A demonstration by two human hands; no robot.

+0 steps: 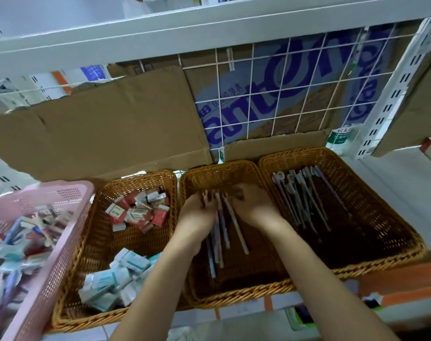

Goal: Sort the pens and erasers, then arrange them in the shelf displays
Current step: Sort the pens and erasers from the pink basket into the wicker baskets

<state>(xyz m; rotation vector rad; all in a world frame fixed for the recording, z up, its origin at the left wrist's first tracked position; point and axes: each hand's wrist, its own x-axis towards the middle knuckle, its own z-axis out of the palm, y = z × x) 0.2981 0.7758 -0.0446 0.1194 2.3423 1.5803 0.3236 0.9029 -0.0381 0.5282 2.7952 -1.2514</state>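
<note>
Head view: a person's two hands work close together in the middle woven brown wicker basket (221,166), one of three on a white metal shelf (396,185), squaring up a loose bundle of slim pastel pens (222,232) lying on its floor. The left hand (197,212) lies with its fingers stretched along the pens' left side. The right hand (255,205) bends over their far ends, though blur hides whether it pinches any.

Sorting looks well advanced. The left wicker basket (135,177) already holds a heap of red-and-white boxed erasers (138,211) at the back and a heap of teal-and-white wrapped erasers (116,279) at the front. The right wicker basket (307,154) holds a fanned row of pens with ornamental tops (305,203).

Much is left, by the look of it. The pink perforated plastic crate (49,279) at far left is full of a jumble of unsorted stationery (17,244). The pens in both baskets lie askew rather than neatly lined.
</note>
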